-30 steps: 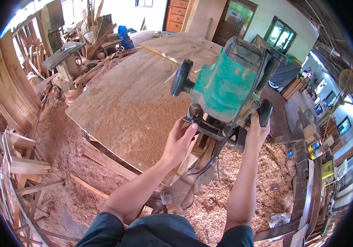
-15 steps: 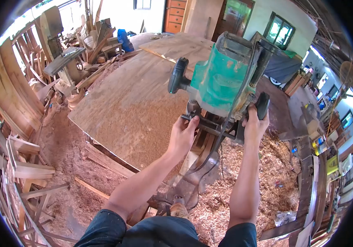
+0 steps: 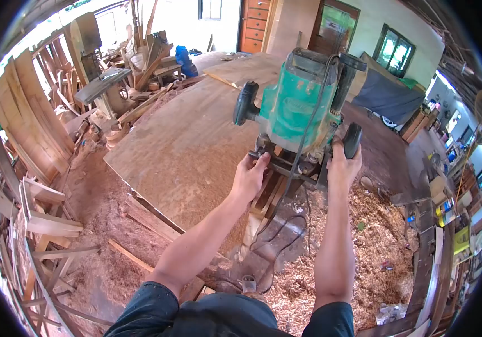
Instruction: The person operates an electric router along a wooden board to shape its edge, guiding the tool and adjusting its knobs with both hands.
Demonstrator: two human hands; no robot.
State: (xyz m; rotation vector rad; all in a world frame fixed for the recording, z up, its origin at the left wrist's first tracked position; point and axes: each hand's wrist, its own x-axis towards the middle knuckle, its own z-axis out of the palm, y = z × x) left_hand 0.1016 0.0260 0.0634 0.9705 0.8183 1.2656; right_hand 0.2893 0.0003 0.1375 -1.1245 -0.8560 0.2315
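Note:
A green plunge router (image 3: pixel 296 104) with black side knobs stands upright before me, over narrow wooden pieces (image 3: pixel 272 191) at the right edge of a large dusty board. My left hand (image 3: pixel 250 177) is closed, thumb and fingers pinching a small dark part at the left of the router's base. Against the right knob (image 3: pixel 352 140), my right hand (image 3: pixel 343 165) is closed on the router, its thumb up along the body; some of its fingers are hidden. A black cord (image 3: pixel 302 151) hangs down the router's front. The router bit is out of sight.
Sawdust covers part of the large board (image 3: pixel 196 129). Wood shavings (image 3: pixel 359 247) lie thick on the floor at right, with the cord looping nearby. Stacked timber (image 3: pixel 33 118) and wooden frames (image 3: pixel 53 222) stand at left. A covered vehicle (image 3: pixel 389 104) is at the back right.
My view has shifted, so the surroundings sit further right and lower. The router appears slightly lower and more turned, with both hands still on it.

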